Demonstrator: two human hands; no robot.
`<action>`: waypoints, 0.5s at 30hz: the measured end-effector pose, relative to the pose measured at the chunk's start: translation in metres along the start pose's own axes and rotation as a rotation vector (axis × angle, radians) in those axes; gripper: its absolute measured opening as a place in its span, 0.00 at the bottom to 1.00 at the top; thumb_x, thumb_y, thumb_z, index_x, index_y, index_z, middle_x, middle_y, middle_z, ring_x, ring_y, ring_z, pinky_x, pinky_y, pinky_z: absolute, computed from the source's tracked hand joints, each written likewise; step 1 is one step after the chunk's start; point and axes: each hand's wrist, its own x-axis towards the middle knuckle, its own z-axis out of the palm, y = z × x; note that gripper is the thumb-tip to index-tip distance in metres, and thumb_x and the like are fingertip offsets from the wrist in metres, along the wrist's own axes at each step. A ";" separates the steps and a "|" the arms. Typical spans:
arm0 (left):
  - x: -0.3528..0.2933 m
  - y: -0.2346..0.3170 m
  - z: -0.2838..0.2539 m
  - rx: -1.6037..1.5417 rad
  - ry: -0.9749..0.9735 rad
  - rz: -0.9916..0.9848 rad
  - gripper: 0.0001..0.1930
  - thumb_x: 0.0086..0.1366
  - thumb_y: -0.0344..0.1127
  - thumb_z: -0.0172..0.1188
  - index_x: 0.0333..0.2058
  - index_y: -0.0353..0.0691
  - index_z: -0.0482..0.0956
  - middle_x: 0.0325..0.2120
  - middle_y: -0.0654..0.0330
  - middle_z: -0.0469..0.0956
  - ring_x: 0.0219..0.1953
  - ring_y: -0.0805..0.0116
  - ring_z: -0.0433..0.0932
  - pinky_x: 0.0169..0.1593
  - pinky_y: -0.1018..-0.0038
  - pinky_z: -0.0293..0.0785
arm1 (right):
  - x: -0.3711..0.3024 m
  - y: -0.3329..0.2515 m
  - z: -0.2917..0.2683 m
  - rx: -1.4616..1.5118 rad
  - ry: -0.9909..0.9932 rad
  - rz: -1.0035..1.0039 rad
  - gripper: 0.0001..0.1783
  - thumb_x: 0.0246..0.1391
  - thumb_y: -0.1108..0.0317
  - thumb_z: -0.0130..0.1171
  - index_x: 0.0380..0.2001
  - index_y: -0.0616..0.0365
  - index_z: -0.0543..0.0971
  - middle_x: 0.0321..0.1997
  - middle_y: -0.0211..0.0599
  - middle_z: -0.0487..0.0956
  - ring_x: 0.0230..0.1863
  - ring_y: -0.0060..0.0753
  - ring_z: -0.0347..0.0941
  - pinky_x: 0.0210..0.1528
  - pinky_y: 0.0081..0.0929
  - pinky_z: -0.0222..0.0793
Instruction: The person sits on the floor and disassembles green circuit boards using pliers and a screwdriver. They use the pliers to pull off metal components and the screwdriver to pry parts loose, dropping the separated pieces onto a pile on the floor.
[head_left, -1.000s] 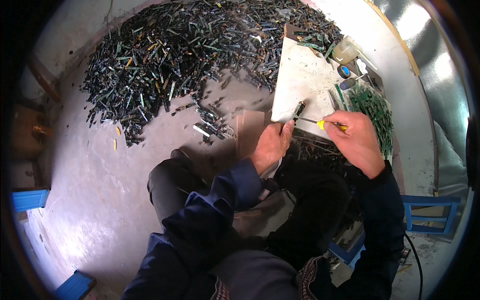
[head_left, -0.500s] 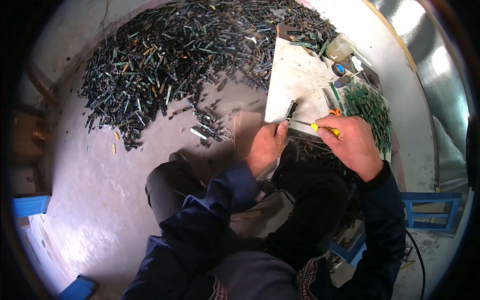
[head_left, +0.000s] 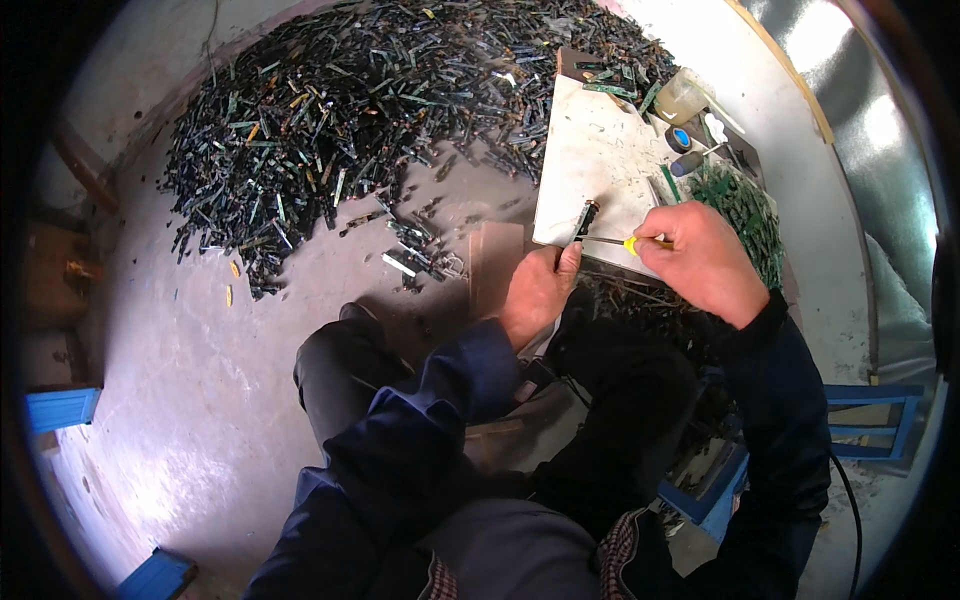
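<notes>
My left hand (head_left: 538, 297) is closed around the lower end of a small dark strip-shaped part (head_left: 585, 218), its thumb along the side. The part stands tilted above the near edge of a white board (head_left: 570, 170). In my right hand (head_left: 705, 258) is a screwdriver (head_left: 630, 244) with a yellow handle, most of it covered by the fingers. Its thin metal shaft points left, and the tip meets the part just above my left thumb. Whether the tip sits in a gap or only touches the surface is too small to tell.
A large heap of dark strips (head_left: 330, 130) covers the floor ahead and left. Right of the board lies a pile of green strips (head_left: 738, 215). Beyond it stand a cloudy jar (head_left: 680, 97) and a blue-topped round container (head_left: 679, 139). A blue frame (head_left: 870, 420) is at the right.
My right hand has shifted slightly right and turned, with the screwdriver tip still at the part. An orange-handled item beside it is now hidden. My left hand has barely moved.
</notes>
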 end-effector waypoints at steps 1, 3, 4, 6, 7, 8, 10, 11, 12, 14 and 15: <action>-0.001 0.001 0.000 0.009 0.025 0.026 0.27 0.68 0.53 0.46 0.29 0.29 0.77 0.23 0.37 0.75 0.29 0.37 0.74 0.33 0.53 0.68 | 0.000 0.004 0.000 0.027 -0.006 0.001 0.06 0.47 0.68 0.60 0.27 0.60 0.79 0.23 0.47 0.76 0.25 0.47 0.73 0.28 0.32 0.67; -0.002 0.004 0.002 0.024 0.071 0.079 0.27 0.68 0.53 0.46 0.29 0.29 0.77 0.23 0.37 0.75 0.30 0.36 0.74 0.33 0.53 0.69 | -0.001 0.005 -0.002 0.079 -0.019 0.007 0.07 0.47 0.68 0.60 0.27 0.60 0.79 0.23 0.46 0.76 0.24 0.46 0.73 0.28 0.31 0.67; -0.002 0.005 0.002 0.026 0.058 0.064 0.27 0.69 0.53 0.46 0.29 0.30 0.77 0.23 0.37 0.75 0.30 0.36 0.74 0.33 0.53 0.69 | -0.005 -0.001 0.000 -0.109 0.064 -0.067 0.06 0.46 0.65 0.59 0.22 0.56 0.77 0.21 0.44 0.76 0.27 0.49 0.74 0.30 0.40 0.68; -0.003 0.008 -0.001 0.034 0.034 0.031 0.27 0.69 0.53 0.45 0.30 0.30 0.77 0.24 0.37 0.75 0.30 0.37 0.74 0.34 0.53 0.69 | -0.013 -0.020 0.006 -0.389 0.093 -0.223 0.05 0.44 0.67 0.58 0.20 0.54 0.76 0.19 0.41 0.75 0.25 0.48 0.74 0.28 0.42 0.67; -0.004 0.009 -0.002 0.052 0.036 0.020 0.27 0.69 0.52 0.45 0.30 0.30 0.77 0.24 0.37 0.75 0.30 0.37 0.75 0.34 0.53 0.69 | -0.014 -0.028 0.009 -0.494 0.085 -0.295 0.04 0.44 0.68 0.57 0.20 0.54 0.75 0.18 0.41 0.74 0.25 0.48 0.73 0.27 0.43 0.66; -0.004 0.009 -0.003 0.070 0.039 0.009 0.27 0.69 0.52 0.45 0.30 0.30 0.77 0.24 0.37 0.75 0.30 0.37 0.75 0.34 0.53 0.69 | -0.012 -0.028 0.012 -0.468 0.094 -0.337 0.03 0.42 0.69 0.57 0.19 0.53 0.75 0.17 0.41 0.73 0.24 0.49 0.73 0.27 0.44 0.66; -0.004 0.010 -0.004 0.068 0.045 0.015 0.26 0.69 0.52 0.45 0.30 0.30 0.77 0.24 0.37 0.75 0.30 0.37 0.75 0.34 0.53 0.69 | -0.004 -0.026 0.005 -0.415 0.076 -0.328 0.05 0.43 0.70 0.57 0.19 0.56 0.74 0.20 0.42 0.75 0.25 0.50 0.72 0.27 0.41 0.66; -0.003 0.009 -0.004 0.050 0.049 0.029 0.26 0.69 0.52 0.45 0.30 0.30 0.77 0.24 0.37 0.75 0.30 0.37 0.75 0.34 0.53 0.69 | 0.000 -0.023 0.001 -0.389 0.067 -0.324 0.06 0.43 0.70 0.58 0.18 0.58 0.73 0.21 0.43 0.76 0.26 0.50 0.72 0.27 0.40 0.66; -0.003 0.007 -0.005 0.031 0.051 0.042 0.26 0.69 0.52 0.45 0.30 0.30 0.77 0.24 0.37 0.75 0.30 0.37 0.75 0.34 0.53 0.69 | 0.003 -0.018 -0.001 -0.315 0.024 -0.250 0.04 0.45 0.72 0.58 0.21 0.61 0.76 0.20 0.42 0.76 0.22 0.40 0.73 0.25 0.34 0.65; 0.000 0.004 -0.002 -0.001 0.027 0.017 0.26 0.69 0.52 0.45 0.30 0.30 0.77 0.24 0.37 0.75 0.30 0.37 0.75 0.34 0.53 0.69 | 0.006 0.002 0.004 -0.049 0.023 -0.107 0.04 0.45 0.71 0.57 0.22 0.60 0.77 0.21 0.44 0.76 0.24 0.46 0.72 0.27 0.35 0.66; 0.001 0.003 -0.001 -0.018 0.015 0.004 0.26 0.69 0.52 0.45 0.30 0.30 0.77 0.24 0.37 0.75 0.30 0.37 0.75 0.34 0.53 0.69 | 0.007 0.009 0.005 0.083 0.021 -0.036 0.05 0.45 0.70 0.56 0.22 0.59 0.78 0.21 0.45 0.76 0.25 0.49 0.72 0.28 0.36 0.67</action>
